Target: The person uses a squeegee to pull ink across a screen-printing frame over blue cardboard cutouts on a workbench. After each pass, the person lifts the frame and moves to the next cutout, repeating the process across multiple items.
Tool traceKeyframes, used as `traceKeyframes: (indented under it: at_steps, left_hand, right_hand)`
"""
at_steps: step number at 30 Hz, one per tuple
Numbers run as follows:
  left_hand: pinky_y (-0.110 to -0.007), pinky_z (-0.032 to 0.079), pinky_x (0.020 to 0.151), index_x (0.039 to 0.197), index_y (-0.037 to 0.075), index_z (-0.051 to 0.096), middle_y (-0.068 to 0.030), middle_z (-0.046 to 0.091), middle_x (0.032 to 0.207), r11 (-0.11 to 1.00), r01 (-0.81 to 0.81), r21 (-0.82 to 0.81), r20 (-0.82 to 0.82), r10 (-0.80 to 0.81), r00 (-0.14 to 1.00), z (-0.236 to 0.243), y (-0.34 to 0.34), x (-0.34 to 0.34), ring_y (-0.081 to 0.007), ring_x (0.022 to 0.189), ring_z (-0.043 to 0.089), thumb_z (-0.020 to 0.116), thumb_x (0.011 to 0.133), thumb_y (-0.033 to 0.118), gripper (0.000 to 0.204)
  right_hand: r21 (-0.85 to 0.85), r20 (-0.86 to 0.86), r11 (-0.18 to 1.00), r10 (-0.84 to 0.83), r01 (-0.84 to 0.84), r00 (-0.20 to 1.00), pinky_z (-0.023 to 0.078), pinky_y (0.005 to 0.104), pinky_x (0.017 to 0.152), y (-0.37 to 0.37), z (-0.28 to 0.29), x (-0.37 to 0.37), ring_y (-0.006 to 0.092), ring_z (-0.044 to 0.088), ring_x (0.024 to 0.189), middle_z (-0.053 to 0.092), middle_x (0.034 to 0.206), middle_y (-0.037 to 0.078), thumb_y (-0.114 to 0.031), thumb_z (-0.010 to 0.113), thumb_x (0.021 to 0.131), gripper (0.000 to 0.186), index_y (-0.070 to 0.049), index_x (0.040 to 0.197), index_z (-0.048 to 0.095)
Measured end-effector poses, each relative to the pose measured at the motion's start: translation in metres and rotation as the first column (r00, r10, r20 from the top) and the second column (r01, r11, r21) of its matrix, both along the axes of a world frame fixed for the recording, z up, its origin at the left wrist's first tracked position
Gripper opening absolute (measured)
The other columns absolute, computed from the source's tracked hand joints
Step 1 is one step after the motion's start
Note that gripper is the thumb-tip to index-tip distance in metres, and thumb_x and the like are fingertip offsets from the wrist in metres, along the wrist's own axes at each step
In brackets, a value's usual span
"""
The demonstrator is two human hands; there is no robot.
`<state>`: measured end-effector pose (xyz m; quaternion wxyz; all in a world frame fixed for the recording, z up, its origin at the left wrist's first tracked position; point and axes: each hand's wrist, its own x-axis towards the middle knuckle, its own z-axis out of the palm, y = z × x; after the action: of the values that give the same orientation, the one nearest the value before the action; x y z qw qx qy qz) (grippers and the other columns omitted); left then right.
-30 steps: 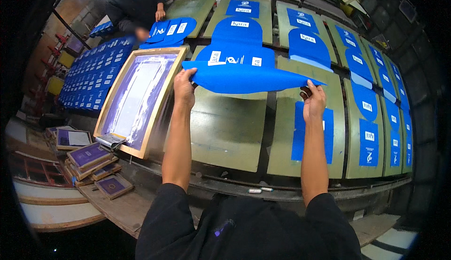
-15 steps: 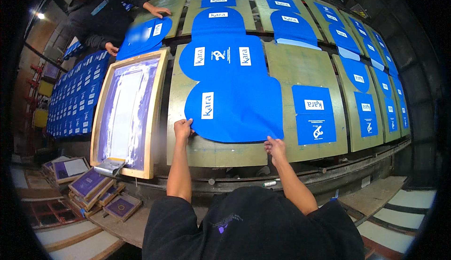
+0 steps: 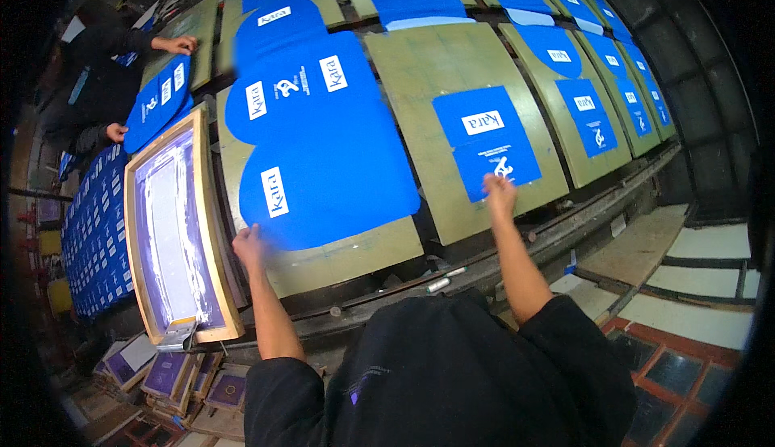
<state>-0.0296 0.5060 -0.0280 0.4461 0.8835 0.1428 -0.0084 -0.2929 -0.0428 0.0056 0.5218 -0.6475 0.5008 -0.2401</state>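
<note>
A large blue fabric piece (image 3: 339,180) with rounded edges and white printed labels lies spread on an olive-green board (image 3: 347,261). My left hand (image 3: 249,247) is just beside its lower left edge, blurred by motion, so its grip is unclear. Over the neighbouring board (image 3: 404,67) hovers my right hand (image 3: 500,197), holding nothing, fingers loosely apart. Beneath its fingertips lies a smaller blue printed fabric piece (image 3: 484,124), part of whose white logo the hand covers.
Left of the large fabric stands a wooden-framed printing screen (image 3: 202,229) with a metal squeegee (image 3: 179,335) at its near end. Smaller screens (image 3: 165,374) are stacked below. A co-worker's hand (image 3: 176,45) handles another blue piece (image 3: 157,104). A rail (image 3: 379,306) borders the boards.
My right hand has let go of the large fabric's near right corner and moved right, over the neighbouring board. The whole view has turned and shifted rightward. The large fabric now lies flat.
</note>
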Motion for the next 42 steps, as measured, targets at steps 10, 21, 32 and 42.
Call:
traceKeyframes:
  at_steps: [10,21,32,42]
  left_hand:
    - [-0.027,0.048,0.058,0.110,0.001,0.065,-0.0060,0.066,0.094,0.947,-0.122,-0.297,0.019,0.134,0.991,0.042,-0.058,-0.093,-0.0124,0.071,0.061,0.072,0.093,0.028,0.033]
    - [-0.045,0.051,0.082,0.101,-0.002,0.067,-0.0177,0.070,0.098,0.954,-0.069,0.293,0.213,0.006,0.977,0.071,0.002,-0.214,-0.0353,0.092,0.067,0.069,0.089,0.018,0.024]
    - [-0.050,0.033,0.111,0.107,0.006,0.066,-0.0108,0.067,0.113,0.887,-0.053,0.460,0.349,-0.125,0.929,0.038,0.057,-0.270,-0.0289,0.115,0.060,0.066,0.092,0.026,0.025]
    - [-0.050,0.035,0.110,0.097,0.007,0.069,-0.0083,0.069,0.102,0.934,-0.095,0.345,0.406,-0.057,0.912,0.036,0.069,-0.278,-0.0277,0.108,0.063,0.069,0.088,0.026,0.021]
  right_hand:
    - [-0.344,-0.748,0.901,-0.091,-0.266,0.658,0.050,0.0493,0.095,-0.161,0.016,-0.041,0.0387,0.063,0.113,0.068,0.120,0.020,-0.031,0.074,0.084,0.055,-0.006,0.131,0.058]
    - [0.168,-0.073,0.911,0.393,-0.377,0.917,0.035,0.0226,0.049,-0.154,0.137,-0.019,0.0078,0.049,0.055,0.054,0.066,-0.005,-0.014,0.071,0.086,0.015,-0.013,0.077,0.060]
    - [0.295,0.457,0.745,0.441,-0.599,0.773,0.050,0.0298,0.064,0.092,0.202,0.143,0.0164,0.063,0.070,0.064,0.087,0.005,-0.017,0.062,0.096,0.010,-0.008,0.093,0.061]
    - [0.175,0.709,0.834,0.261,-0.522,0.655,0.060,0.0355,0.065,0.237,0.140,0.165,0.0290,0.071,0.080,0.067,0.099,0.014,-0.009,0.063,0.097,0.018,-0.003,0.108,0.050]
